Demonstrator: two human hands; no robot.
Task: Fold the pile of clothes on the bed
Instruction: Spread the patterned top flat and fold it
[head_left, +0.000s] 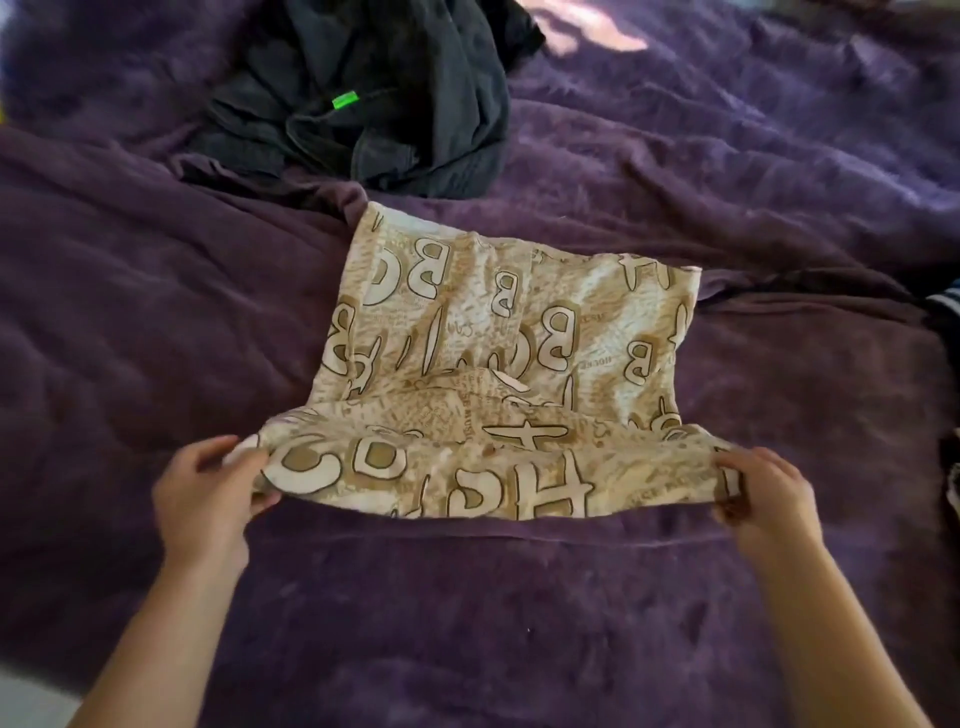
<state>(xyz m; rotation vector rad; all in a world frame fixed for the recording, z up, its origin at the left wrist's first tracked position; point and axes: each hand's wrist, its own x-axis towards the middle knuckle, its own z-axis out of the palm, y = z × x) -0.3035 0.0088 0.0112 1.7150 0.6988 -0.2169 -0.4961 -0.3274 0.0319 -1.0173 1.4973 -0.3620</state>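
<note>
Left hand and right hand pinch the printed cloth's near corners, fingers seemingly curled round its hem.

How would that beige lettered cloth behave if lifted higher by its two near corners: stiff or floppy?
Probably floppy: the beige lettered cloth sags between the left hand and right hand, and it wrinkles across its middle. It is likely light, since pinches at the corners alone hold its near edge up. It probably won't slide much, because the purple bedcover looks fuzzy.
</note>
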